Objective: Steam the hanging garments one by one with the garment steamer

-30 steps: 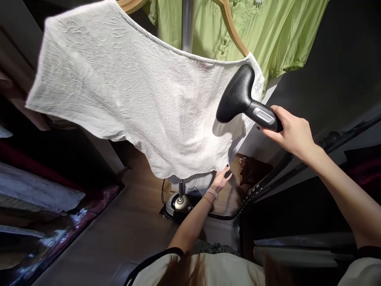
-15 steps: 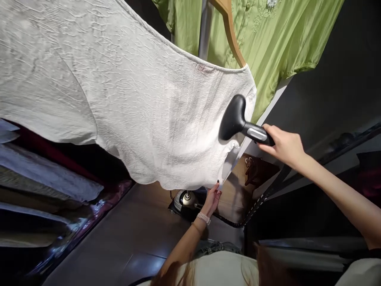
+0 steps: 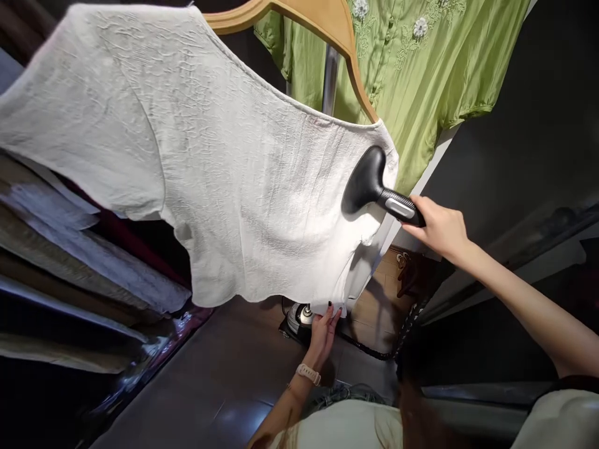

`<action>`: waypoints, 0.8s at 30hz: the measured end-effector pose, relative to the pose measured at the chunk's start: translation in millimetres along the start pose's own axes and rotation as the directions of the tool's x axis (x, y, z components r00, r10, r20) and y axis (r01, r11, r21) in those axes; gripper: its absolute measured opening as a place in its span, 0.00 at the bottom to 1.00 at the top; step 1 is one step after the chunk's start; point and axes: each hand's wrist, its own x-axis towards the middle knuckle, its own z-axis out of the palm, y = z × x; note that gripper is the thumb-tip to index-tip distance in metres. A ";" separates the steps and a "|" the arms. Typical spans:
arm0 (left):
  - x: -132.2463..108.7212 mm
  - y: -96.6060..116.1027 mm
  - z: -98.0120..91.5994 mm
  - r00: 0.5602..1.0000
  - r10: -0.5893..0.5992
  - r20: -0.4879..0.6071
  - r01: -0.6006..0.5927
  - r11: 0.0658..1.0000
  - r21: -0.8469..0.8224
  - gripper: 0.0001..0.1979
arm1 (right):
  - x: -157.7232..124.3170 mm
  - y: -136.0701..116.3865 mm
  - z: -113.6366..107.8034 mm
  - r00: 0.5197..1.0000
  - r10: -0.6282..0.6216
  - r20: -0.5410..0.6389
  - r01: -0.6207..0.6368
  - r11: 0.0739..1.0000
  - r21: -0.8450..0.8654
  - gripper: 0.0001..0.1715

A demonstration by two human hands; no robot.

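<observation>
A white crinkled top (image 3: 224, 181) hangs on a wooden hanger (image 3: 309, 25). My right hand (image 3: 437, 227) is closed round the handle of a black garment steamer head (image 3: 367, 181), which presses against the top's right side. My left hand (image 3: 322, 327), with a pale wrist strap, pinches the lower hem of the white top and holds it taut.
A green embroidered blouse (image 3: 412, 75) hangs behind on the metal pole (image 3: 330, 78). The steamer base (image 3: 299, 318) and its braided hose (image 3: 402, 330) stand on the dark floor. Stacked fabrics (image 3: 70, 249) fill the left side. A dark wall stands at the right.
The steamer head slid down from the top's shoulder to its side. My left hand kept hold of the hem. The view shifted, showing more of the hanger.
</observation>
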 end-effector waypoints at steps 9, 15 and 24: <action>-7.2 0.7 -3.5 0.999 -0.023 -0.024 0.024 0.999 0.039 0.12 | -35.7 -20.6 12.9 0.967 -0.139 0.214 0.145 0.989 -0.009 0.29; -7.6 -3.8 -4.9 0.998 -0.037 0.046 0.033 0.996 0.078 0.14 | -26.4 -9.8 -2.7 0.994 -0.017 0.109 0.024 0.998 -0.059 0.30; -8.4 -8.0 -5.5 0.988 -0.026 0.155 0.005 0.991 0.132 0.23 | -39.7 -28.3 6.4 0.991 0.069 0.115 -0.065 0.997 -0.036 0.31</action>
